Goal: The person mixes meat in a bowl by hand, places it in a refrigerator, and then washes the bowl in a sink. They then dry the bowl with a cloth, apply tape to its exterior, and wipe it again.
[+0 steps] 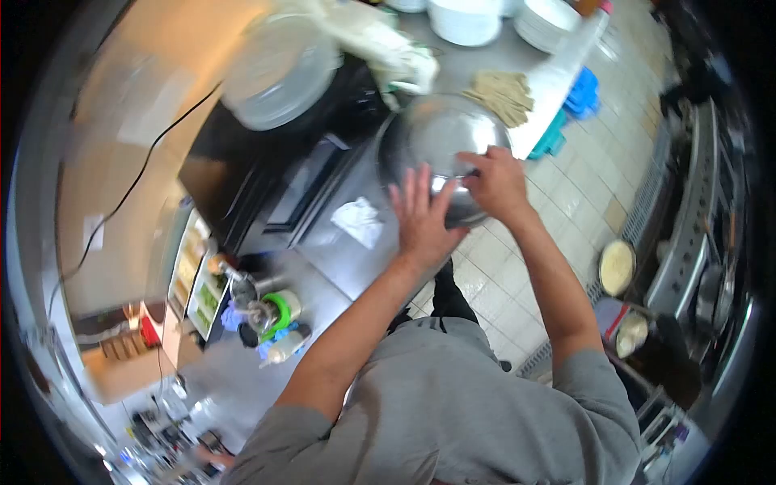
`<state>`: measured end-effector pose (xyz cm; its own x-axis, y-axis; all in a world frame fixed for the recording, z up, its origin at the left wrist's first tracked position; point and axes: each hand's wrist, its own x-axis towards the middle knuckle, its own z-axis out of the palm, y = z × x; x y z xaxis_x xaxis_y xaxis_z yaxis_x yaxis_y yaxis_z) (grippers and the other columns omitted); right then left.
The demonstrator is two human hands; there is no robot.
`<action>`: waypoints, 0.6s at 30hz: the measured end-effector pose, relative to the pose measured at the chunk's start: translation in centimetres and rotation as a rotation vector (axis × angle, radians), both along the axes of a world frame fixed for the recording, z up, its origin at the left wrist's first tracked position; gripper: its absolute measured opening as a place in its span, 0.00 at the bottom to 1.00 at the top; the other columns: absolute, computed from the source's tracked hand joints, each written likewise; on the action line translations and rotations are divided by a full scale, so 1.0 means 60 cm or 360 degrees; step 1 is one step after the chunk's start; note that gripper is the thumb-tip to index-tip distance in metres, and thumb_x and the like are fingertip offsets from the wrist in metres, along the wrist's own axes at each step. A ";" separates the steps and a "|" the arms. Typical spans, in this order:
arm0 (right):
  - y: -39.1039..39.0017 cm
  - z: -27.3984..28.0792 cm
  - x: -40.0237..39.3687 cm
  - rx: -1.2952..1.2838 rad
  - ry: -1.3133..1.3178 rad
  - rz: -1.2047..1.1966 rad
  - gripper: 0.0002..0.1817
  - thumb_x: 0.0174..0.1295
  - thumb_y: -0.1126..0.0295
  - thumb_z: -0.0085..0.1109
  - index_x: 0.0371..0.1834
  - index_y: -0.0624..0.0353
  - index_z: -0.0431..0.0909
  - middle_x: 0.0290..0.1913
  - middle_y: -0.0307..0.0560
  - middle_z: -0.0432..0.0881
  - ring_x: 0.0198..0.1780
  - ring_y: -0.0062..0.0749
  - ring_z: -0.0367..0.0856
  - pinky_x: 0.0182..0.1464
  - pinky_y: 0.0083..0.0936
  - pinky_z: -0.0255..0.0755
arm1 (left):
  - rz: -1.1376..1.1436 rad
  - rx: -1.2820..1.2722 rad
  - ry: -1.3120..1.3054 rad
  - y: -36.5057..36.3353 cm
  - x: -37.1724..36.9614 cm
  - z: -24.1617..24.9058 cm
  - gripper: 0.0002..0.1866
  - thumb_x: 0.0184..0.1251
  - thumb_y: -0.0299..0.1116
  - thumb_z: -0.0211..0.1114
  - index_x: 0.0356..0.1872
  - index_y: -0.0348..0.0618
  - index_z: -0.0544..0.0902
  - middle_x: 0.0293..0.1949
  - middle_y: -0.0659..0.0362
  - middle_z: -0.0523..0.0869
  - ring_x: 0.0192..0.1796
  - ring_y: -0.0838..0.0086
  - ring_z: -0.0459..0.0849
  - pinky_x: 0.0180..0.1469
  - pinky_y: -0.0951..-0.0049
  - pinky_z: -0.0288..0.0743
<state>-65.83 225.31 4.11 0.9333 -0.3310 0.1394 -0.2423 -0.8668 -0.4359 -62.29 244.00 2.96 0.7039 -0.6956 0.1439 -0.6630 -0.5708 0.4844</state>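
Observation:
Near the edge of the steel counter (319, 271) sits a shiny round metal bowl (436, 133), its domed side facing up. My left hand (424, 214) rests on the bowl's near side with fingers spread. On the bowl's right side lies my right hand (493, 182), its index finger stretched out to the left and the other fingers partly bent. A crumpled white cloth (358, 221) is on the counter left of the bowl. A tan cloth (503, 95) lies just beyond the bowl.
A black appliance (234, 178) with a clear plastic tub (283, 77) on top stands at the left. White containers (465, 20) are at the back. Bottles and a green ring (279, 311) stand lower left. A stove (683, 234) lines the right, across the tiled floor (578, 210).

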 end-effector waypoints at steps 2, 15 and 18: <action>-0.005 -0.026 0.014 0.0356 0.0075 -0.0208 0.32 0.47 0.67 0.77 0.60 0.45 0.82 0.43 0.49 0.84 0.51 0.45 0.82 0.54 0.45 0.74 | -0.0057 -0.0140 -0.0007 0.071 -0.026 0.007 0.39 0.46 0.44 0.82 0.64 0.53 0.80 0.79 0.44 0.55 0.81 0.44 0.49 0.78 0.37 0.42; 0.642 -0.054 0.100 0.1923 0.0300 0.0639 0.24 0.66 0.63 0.68 0.64 0.59 0.79 0.42 0.46 0.87 0.42 0.26 0.83 0.47 0.24 0.77 | 0.1292 -0.2167 0.1233 0.619 0.019 0.102 0.15 0.77 0.31 0.61 0.61 0.40 0.77 0.54 0.57 0.82 0.52 0.67 0.84 0.57 0.61 0.82; 0.792 -0.048 0.214 0.1414 0.0161 0.0443 0.24 0.68 0.57 0.61 0.61 0.59 0.79 0.46 0.58 0.87 0.49 0.48 0.86 0.54 0.38 0.78 | 0.1258 -0.2358 0.1243 0.724 0.065 0.129 0.16 0.77 0.33 0.60 0.60 0.40 0.77 0.52 0.55 0.83 0.51 0.66 0.84 0.56 0.60 0.81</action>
